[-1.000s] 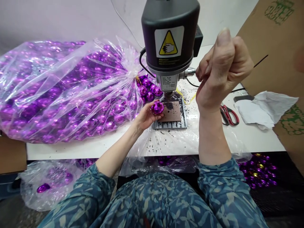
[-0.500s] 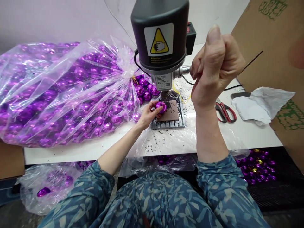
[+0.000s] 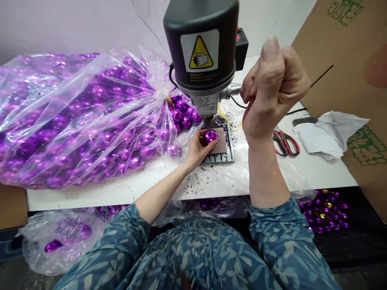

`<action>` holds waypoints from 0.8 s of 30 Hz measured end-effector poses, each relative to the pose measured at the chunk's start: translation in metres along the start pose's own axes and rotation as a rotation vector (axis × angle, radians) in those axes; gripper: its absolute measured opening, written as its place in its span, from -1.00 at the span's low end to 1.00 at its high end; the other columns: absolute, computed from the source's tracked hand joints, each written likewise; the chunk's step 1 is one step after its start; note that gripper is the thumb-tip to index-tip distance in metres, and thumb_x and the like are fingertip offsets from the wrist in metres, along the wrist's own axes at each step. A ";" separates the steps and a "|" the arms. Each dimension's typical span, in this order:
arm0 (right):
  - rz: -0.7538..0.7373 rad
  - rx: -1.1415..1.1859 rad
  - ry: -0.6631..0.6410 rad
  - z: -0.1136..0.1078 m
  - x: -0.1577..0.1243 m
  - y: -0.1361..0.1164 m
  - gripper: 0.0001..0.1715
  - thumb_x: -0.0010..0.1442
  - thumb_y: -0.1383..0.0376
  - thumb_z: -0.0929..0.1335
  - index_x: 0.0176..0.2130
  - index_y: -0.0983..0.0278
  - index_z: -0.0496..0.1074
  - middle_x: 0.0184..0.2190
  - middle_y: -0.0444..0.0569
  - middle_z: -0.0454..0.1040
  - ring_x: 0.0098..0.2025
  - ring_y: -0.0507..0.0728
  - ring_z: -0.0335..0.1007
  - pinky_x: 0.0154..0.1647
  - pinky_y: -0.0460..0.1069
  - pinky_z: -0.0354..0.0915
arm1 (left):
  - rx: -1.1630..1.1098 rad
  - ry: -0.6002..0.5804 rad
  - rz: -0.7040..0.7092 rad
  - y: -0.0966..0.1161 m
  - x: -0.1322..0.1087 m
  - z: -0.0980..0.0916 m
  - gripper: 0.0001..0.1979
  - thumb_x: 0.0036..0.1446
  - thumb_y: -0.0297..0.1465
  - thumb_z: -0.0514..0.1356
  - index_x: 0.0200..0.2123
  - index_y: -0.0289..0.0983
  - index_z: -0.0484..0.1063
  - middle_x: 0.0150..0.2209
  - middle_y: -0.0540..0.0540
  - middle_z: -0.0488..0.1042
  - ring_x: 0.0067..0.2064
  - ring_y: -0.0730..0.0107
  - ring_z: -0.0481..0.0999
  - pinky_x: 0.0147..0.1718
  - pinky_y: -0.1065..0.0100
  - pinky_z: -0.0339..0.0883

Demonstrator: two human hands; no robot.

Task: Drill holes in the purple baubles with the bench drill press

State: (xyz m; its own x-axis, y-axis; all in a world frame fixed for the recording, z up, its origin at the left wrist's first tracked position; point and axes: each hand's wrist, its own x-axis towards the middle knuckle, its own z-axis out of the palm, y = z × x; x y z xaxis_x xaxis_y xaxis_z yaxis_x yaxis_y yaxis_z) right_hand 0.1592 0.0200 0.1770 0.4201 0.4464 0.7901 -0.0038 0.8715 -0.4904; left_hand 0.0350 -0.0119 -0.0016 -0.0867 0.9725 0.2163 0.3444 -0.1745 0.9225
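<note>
My left hand (image 3: pixel 199 149) grips a shiny purple faceted ball (image 3: pixel 211 137) between thumb and fingers, over a brown board (image 3: pixel 222 146) on a slotted metal base plate (image 3: pixel 230 155). Above the ball is the chuck of a black drill press (image 3: pixel 201 44) bearing a yellow warning label. My right hand (image 3: pixel 273 88) is raised and closed around the press's lever handle (image 3: pixel 322 76), whose thin dark rod sticks out to the right of the fist. Dark shavings lie scattered around the base.
A large clear bag of purple balls (image 3: pixel 90 121) fills the table's left side, with loose balls (image 3: pixel 181 112) at its neck. Red-and-black scissors (image 3: pixel 286 144) and crumpled white paper (image 3: pixel 323 137) lie right, beside a cardboard box (image 3: pixel 341 48). More purple balls (image 3: pixel 326 213) sit below the table edge.
My left hand has moved slightly right with the purple ball, bringing it further over the board beneath the chuck. My right hand remains closed in nearly the same place.
</note>
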 end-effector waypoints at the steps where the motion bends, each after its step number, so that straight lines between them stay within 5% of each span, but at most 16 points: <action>1: 0.005 -0.023 -0.006 -0.001 0.000 0.000 -0.25 0.18 -0.34 0.20 -0.55 0.18 -0.08 -0.71 -0.28 -0.07 -0.69 -0.09 -0.09 -0.57 0.01 -0.04 | 0.009 0.012 0.012 0.000 -0.002 0.002 -0.55 0.12 -0.28 0.43 0.03 -0.22 0.41 -0.11 -0.14 0.59 -0.16 0.31 0.58 -0.19 0.25 0.51; 7: -0.010 -0.045 -0.029 -0.002 -0.001 -0.003 -0.26 0.20 -0.27 0.26 -0.55 0.20 -0.12 -0.70 -0.25 -0.10 -0.68 -0.08 -0.07 -0.57 0.03 -0.03 | 0.090 0.040 0.096 -0.003 -0.003 0.003 -0.54 0.14 -0.31 0.41 0.08 -0.22 0.41 0.00 -0.19 0.57 0.02 0.18 0.58 0.01 0.10 0.49; 19: -0.022 -0.149 0.030 -0.012 -0.017 0.010 -0.21 0.27 -0.28 0.22 -0.52 0.20 -0.21 -0.63 -0.22 -0.21 -0.65 -0.13 -0.12 -0.55 -0.05 -0.07 | -0.015 0.004 0.101 -0.010 -0.002 0.000 -0.51 0.13 -0.24 0.44 0.09 -0.21 0.44 0.00 -0.20 0.56 0.00 0.17 0.58 -0.02 0.08 0.52; 24: -0.089 -0.037 0.055 -0.014 -0.022 0.017 -0.22 0.31 -0.12 0.31 -0.55 0.24 -0.20 -0.70 -0.22 -0.21 -0.68 -0.12 -0.17 -0.58 -0.02 -0.17 | -0.045 0.005 0.102 -0.009 -0.002 0.000 -0.53 0.14 -0.25 0.43 0.08 -0.19 0.44 0.00 -0.19 0.55 0.03 0.14 0.57 0.03 0.05 0.51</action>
State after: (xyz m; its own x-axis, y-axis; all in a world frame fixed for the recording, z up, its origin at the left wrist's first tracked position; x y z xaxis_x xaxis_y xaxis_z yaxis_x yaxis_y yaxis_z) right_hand 0.1628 0.0218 0.1460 0.4667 0.3547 0.8102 0.0692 0.8986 -0.4333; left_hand 0.0322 -0.0123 -0.0104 -0.0581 0.9487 0.3108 0.3089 -0.2790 0.9093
